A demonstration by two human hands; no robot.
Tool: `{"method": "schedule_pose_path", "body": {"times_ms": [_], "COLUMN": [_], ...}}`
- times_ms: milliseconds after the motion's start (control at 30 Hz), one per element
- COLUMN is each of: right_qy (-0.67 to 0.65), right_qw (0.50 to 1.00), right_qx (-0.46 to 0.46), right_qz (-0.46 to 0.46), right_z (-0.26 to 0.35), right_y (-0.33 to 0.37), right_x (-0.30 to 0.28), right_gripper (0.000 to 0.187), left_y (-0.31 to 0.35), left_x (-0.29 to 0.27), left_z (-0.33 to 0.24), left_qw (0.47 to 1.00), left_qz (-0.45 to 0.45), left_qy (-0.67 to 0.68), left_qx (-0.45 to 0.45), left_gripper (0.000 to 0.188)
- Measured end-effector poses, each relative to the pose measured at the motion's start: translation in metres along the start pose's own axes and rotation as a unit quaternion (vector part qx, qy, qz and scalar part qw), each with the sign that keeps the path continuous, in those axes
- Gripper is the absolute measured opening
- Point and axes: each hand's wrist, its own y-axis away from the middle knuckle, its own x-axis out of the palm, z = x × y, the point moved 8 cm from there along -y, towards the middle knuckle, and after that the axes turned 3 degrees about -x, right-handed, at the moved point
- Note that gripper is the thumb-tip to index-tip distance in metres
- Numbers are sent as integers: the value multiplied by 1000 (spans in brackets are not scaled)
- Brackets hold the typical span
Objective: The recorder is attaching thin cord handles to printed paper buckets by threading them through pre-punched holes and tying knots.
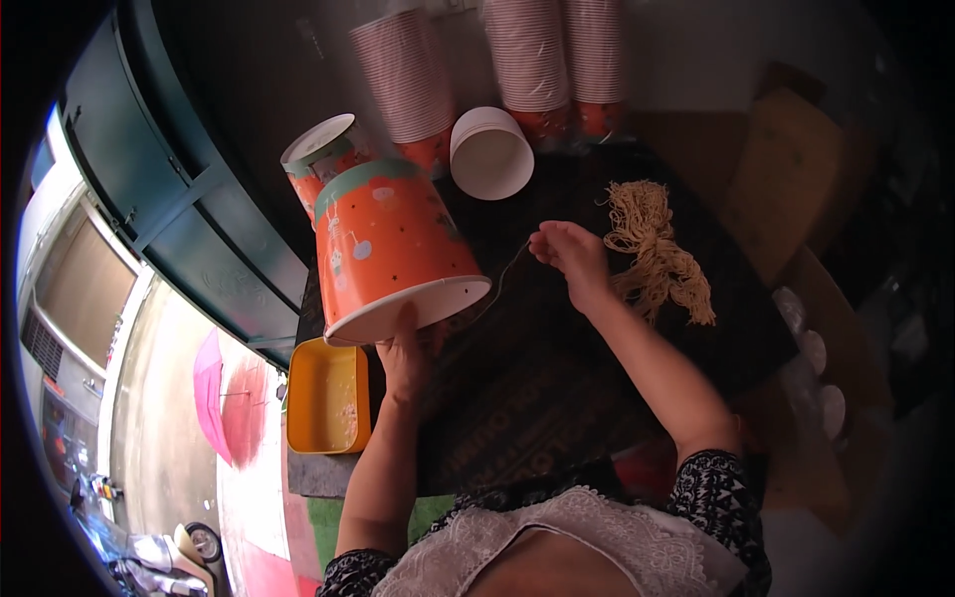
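An orange paper bucket [398, 244] with a green band and printed figures is tilted, its white-rimmed mouth toward me. My left hand [402, 363] holds it from below, with fingers reaching inside the mouth, partly hidden. Small dark holes show near its rim. A thin string [509, 267] runs from near the bucket's rim to my right hand [574, 261], whose fingertips are pinched on its end. Just right of that hand, a bundle of beige strings [647, 244], gathered at its middle, lies on the dark table [537, 398].
Behind the held bucket stands another orange bucket [323, 149]. A white cup-shaped container [491, 159] lies with its mouth toward me. Tall wrapped stacks of buckets [403, 80] line the back. A yellow plastic box [328, 398] with small scraps sits at the table's left edge, near a green door [189, 199].
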Motion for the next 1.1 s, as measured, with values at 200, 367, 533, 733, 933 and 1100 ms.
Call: {"method": "schedule_pose_path", "body": {"times_ms": [200, 367, 533, 733, 933, 1100], "right_qy": [-204, -40, -21, 99, 361, 340], "right_qw": [977, 993, 957, 886, 870, 850], "right_qx": [66, 105, 240, 299, -226, -299], "right_qz": [2, 34, 163, 340, 249, 270], "right_z": [-13, -19, -33, -55, -33, -46], "right_y": [-4, 8, 70, 142, 103, 89], "right_x": [15, 14, 40, 82, 90, 109], "right_gripper": [17, 17, 21, 21, 9, 14], "left_y": [0, -6, -4, -13, -7, -3], "left_x": [-1, -4, 0, 19, 22, 12], "left_z": [5, 0, -1, -20, -27, -20], "left_qw": [997, 998, 1000, 1000, 999, 999], "left_qz": [-40, 22, -3, 4, 14, 16], "left_qy": [63, -30, 16, 27, 19, -35], "left_qx": [-14, 43, -15, 11, 22, 15], "left_gripper": [25, 23, 25, 25, 27, 28]}}
